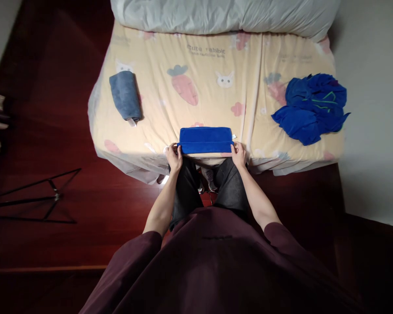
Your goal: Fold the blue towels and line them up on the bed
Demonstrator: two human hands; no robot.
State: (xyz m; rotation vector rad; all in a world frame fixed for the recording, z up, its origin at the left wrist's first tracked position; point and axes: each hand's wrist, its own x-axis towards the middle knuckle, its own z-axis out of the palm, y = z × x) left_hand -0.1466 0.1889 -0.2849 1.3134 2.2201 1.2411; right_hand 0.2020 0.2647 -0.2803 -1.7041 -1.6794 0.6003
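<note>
A bright blue towel [205,139], folded into a narrow strip, lies at the near edge of the bed [190,65], which has a yellow sheet with carrots and rabbits. My left hand [174,157] pinches the strip's left end. My right hand [239,154] pinches its right end. Both hands have fingers closed on the cloth's near corners.
A rolled grey-blue towel [125,96] rests on the bed's left side. A crumpled heap of blue cloths [312,109] sits at the right. A pale duvet [222,15] lies across the far end. A black metal stand [42,198] stands on the dark wooden floor at left.
</note>
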